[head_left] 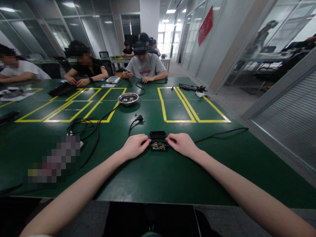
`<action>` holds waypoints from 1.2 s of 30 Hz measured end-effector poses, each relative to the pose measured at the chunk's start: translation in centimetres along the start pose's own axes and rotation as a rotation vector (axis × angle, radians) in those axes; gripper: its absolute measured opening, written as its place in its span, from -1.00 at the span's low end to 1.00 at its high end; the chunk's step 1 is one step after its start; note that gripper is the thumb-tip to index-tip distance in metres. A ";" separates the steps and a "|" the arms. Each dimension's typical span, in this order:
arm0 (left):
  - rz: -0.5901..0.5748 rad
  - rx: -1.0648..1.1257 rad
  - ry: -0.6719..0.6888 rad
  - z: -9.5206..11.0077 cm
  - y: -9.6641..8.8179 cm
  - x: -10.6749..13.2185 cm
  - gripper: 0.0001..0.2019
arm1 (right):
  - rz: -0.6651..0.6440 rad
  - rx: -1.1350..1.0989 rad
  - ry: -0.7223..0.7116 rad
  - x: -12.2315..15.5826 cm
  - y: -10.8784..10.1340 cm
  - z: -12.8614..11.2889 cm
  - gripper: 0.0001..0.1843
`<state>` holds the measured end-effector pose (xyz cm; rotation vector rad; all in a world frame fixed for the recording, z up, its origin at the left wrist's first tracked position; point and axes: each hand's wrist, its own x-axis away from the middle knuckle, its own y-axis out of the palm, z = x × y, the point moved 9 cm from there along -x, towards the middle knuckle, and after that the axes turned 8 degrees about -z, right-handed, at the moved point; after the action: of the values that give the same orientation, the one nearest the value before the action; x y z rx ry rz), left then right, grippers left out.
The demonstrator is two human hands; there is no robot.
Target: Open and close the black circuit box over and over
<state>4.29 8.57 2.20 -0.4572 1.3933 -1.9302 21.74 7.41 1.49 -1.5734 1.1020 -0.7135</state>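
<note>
A small opened black box with a green circuit board and orange coils (158, 146) lies on the green table (158, 177) just in front of me. My left hand (135, 145) pinches its left end, fingers curled. My right hand (181, 143) grips its right end the same way. The black lid (158, 135) lies flat just behind the box. A black cable runs from the left end up to a plug (140, 118). Another black cable (222, 133) leads away from the right end toward the table's right edge.
A metal bowl (128, 98) with small parts stands farther back at centre. Yellow tape rectangles (192, 113) mark the table. Loose black cables (84, 126) coil at the left. Three people sit at the far side, and a black tool (191, 87) lies at the right rear.
</note>
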 end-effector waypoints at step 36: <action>0.068 0.021 0.031 -0.2 -0.8 0.0 -0.71 | 0.298 -0.115 -0.086 0.5 -2.4 0.6 -0.77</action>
<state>3.93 8.85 2.91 -0.3667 1.3898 -1.9021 23.15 7.29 3.54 -1.4779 1.2971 -0.3854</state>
